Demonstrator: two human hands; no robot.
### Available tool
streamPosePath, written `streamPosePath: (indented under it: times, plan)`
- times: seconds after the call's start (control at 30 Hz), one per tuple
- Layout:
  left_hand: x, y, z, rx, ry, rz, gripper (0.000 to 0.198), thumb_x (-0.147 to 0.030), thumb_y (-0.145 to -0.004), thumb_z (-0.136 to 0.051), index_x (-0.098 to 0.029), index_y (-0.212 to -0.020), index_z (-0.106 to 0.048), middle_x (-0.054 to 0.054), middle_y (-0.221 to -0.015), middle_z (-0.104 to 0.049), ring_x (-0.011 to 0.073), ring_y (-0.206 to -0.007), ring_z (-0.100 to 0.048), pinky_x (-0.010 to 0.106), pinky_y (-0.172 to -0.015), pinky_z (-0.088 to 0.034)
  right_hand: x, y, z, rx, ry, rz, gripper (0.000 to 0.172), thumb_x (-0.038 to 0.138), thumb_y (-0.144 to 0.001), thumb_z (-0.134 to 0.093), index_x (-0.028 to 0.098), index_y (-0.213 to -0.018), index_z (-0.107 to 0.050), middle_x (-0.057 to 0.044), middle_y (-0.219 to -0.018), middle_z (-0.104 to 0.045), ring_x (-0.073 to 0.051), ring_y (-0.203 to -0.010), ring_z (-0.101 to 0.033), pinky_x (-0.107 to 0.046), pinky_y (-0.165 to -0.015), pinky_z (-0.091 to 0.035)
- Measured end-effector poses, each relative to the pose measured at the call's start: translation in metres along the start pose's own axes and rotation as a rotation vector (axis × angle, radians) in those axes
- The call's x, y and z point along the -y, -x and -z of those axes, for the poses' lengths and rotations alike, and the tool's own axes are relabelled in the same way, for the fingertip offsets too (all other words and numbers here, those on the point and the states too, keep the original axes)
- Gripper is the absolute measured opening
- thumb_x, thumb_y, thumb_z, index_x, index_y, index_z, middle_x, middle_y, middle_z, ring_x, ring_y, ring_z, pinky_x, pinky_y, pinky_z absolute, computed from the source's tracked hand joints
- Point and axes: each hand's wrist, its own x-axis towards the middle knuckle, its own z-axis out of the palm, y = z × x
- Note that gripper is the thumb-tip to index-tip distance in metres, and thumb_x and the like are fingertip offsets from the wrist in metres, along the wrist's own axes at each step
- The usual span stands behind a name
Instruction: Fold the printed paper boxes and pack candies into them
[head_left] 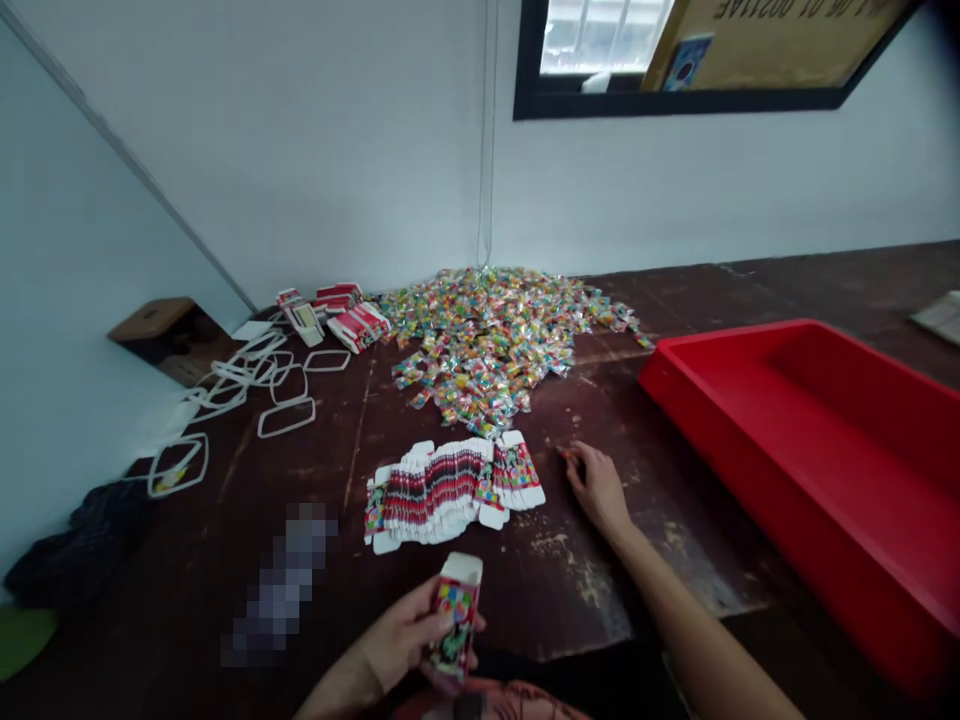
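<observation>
At the table: a box that hangs on one grip

Low in the view, the left hand has the box, fingers wrapped round it and thumb across its printed side. The box is tilted, with a white flap sticking up at the far end. Too hard a squeeze could buckle the card; too loose a one could let it slip toward the lap.

Right of the row of flat boxes, the right hand is low over the table, fingers curled nearly together. A small orange thing shows at the tips — whether they pinch it or merely touch it, I cannot tell. If it is pinched, a weak hold could drop it.

The row lies fanned near that hand, so a wrist swept left could scatter it. Beyond, the heap of packets reaches almost to the row — a careless nudge could slide packets among the flat boxes. The tray stands right of the forearm, where a wide elbow could knock it.
</observation>
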Motion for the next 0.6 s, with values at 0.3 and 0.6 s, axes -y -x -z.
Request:
streamPosePath:
  times: [0.3, 0.6]
  plan:
    - [0.012, -0.055, -0.047, 0.047, -0.049, -0.025, 0.043, -0.022, -0.075, -0.064, -0.019, -0.115, -0.049, 0.006, -0.09, -0.063, 0.018, -0.077, -0.064, 0.027, -0.057, -0.055, 0.114, 0.124, 0.064, 0.243, -0.698, -0.214, 0.013, 0.032, -0.092, -0.049, 0.022, -0.092, -0.058, -0.007, -0.093, -0.064, -0.02, -0.086, -0.06, -0.034, -0.077, -0.049]
    - [0.015, -0.046, -0.059, -0.051, -0.166, -0.116, 0.054, -0.039, -0.075, -0.067, -0.017, -0.122, -0.049, 0.003, -0.082, -0.059, 0.0156, -0.072, -0.059, 0.024, -0.053, -0.051, 0.125, 0.077, 0.058, 0.383, -0.37, 0.243, 0.016, 0.028, -0.09, -0.054, 0.027, -0.089, -0.069, -0.005, -0.125, -0.055, -0.027, -0.122, -0.041, -0.05, -0.103, -0.029]
